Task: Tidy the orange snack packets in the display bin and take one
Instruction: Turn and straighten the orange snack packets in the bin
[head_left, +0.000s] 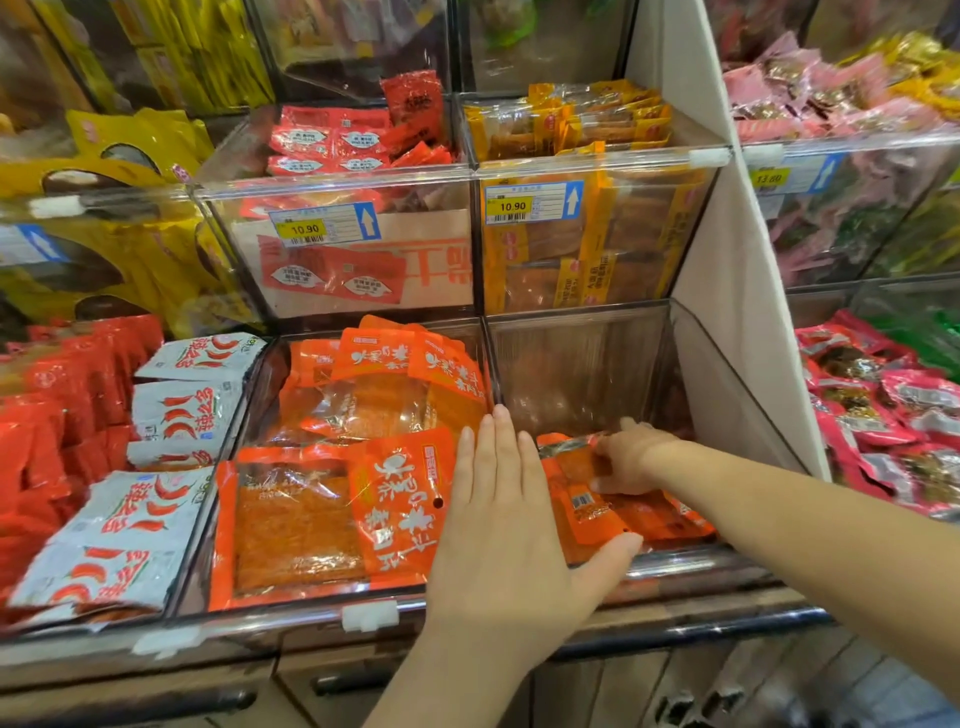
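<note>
Shop shelving filled the view, tiers of clear acrylic bins (332, 249) packed with sweets and snacks, yellow price labels (511, 206) clipped to the upper row. Work was at the lower tier, in the display bin (582, 364) that sat mostly bare, with only a shallow pile of orange snack packets (597, 512) lying at its near end. The left hand (509, 519) lay flat and palm-down, fingers straight and pressed together along the divider (491, 358), with its thumb stretched out to the right and touching the near edge of that pile. Just beyond the thumb, the right hand (631, 457) reached in from the right, its fingers curled over the far end of the pile and its thumb tucked against the near side, gripping the packets rather than merely touching them. To the left of the left hand, the neighbouring bin held larger orange packets (322, 525), and further left lay white chilli-print packets (171, 410). This looked like the tidying step: the two hands appeared to be squaring the pile between them. Nothing was lifted clear yet, so taking one remained undone. The next move probably called for aligning the edges, then pinching only the topmost packet; the slick film could let several slide together.
</note>
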